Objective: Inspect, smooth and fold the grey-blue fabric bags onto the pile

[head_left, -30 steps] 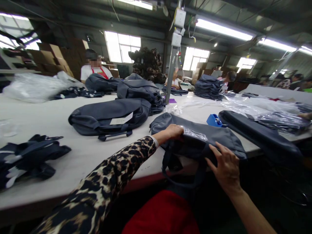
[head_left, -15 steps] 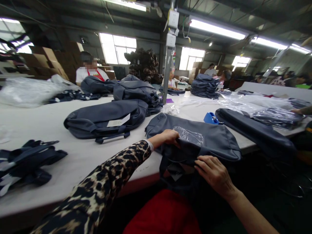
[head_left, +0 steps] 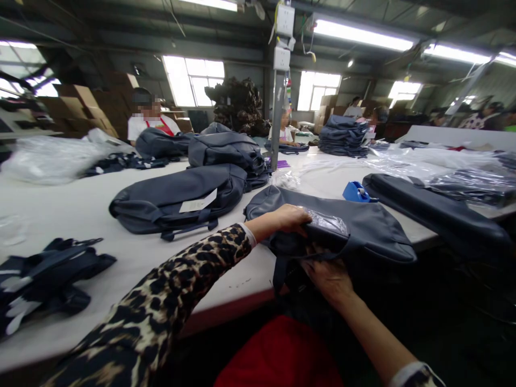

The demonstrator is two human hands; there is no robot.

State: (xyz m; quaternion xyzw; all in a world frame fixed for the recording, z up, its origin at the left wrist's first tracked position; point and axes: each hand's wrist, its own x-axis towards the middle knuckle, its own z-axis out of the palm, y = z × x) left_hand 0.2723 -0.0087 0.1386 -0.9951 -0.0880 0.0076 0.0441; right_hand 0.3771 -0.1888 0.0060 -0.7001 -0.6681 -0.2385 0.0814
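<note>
Two bare hands at work on one dark bag [head_left: 374, 228], lying at the near edge of the white table [head_left: 137, 252], one clear plastic patch [head_left: 328, 221] on top of it. Left hand [head_left: 288, 219] curled over the front edge of that bag beside the patch, grip narrow and holding the edge. Right hand [head_left: 332, 279] tucked beneath the same edge, fingertips hidden; cannot tell whether that grip is wide or narrow. One dark strap [head_left: 278, 277] hanging in a loop below, left of the right hand.

Just behind the worked bag, one blue tape dispenser [head_left: 355, 192]; to the right of that, one long dark bag [head_left: 431, 207]. To the left, one tagged bag [head_left: 173, 193] with one white tag [head_left: 198, 202], and behind it one pile of bags [head_left: 226, 150], at least two. Farther back, one stack of folded bags [head_left: 342, 138], too tight to count. Near left, one bundle of dark straps [head_left: 52, 277]. One metal post [head_left: 277, 107] bearing two white socket boxes [head_left: 285, 20]. Across the table, one co-worker [head_left: 139, 128] in a red apron.
</note>
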